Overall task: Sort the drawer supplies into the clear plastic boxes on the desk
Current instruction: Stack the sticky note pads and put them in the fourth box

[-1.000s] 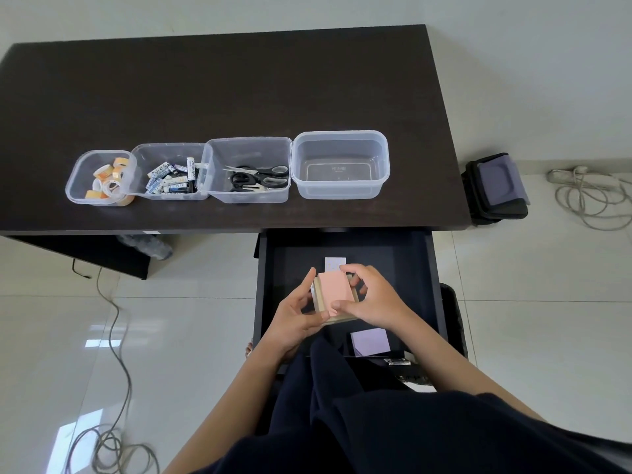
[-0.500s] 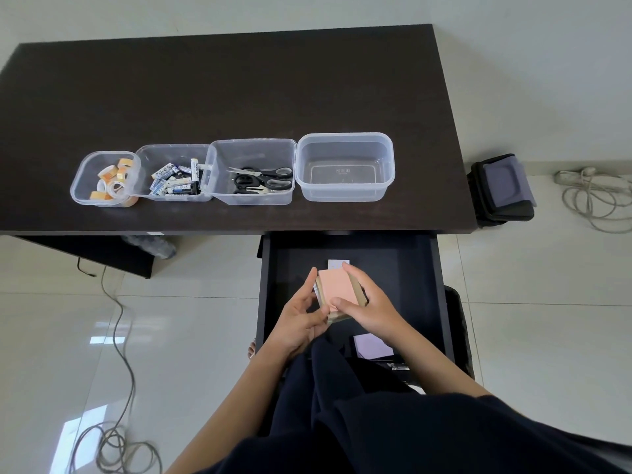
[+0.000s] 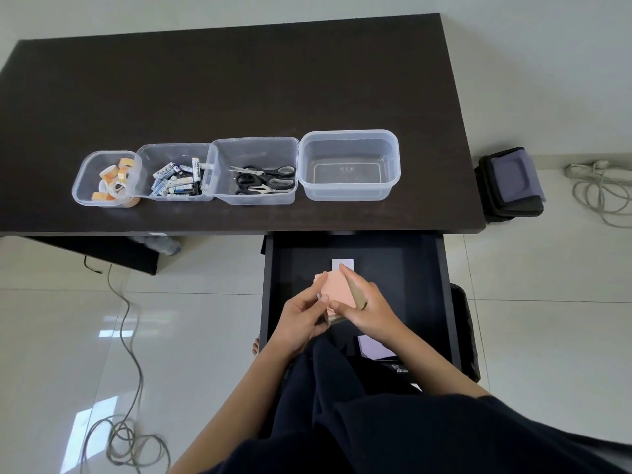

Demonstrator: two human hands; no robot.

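Note:
Over the open black drawer [image 3: 441,289], my left hand [image 3: 301,316] and my right hand [image 3: 367,311] together hold a stack of sticky-note pads [image 3: 337,289] with a pink pad on top. A white pad [image 3: 342,264] lies in the drawer behind the stack, and a lilac pad [image 3: 374,347] lies nearer me. On the dark desk [image 3: 222,87] stand several clear boxes in a row: tape rolls [image 3: 114,181] in the leftmost, batteries [image 3: 178,179] beside them, scissors [image 3: 265,179] third. The rightmost box [image 3: 349,135] holds nothing.
A black bag [image 3: 511,181] sits on the floor right of the desk, with a coiled cable [image 3: 598,193] beyond it. Another cable [image 3: 131,340] trails across the tiles at left. My dark-clothed legs [image 3: 342,422] fill the lower frame.
The pad stack has tilted and risen slightly between my hands, and my right fingers have shifted along its right edge. The view moved a little.

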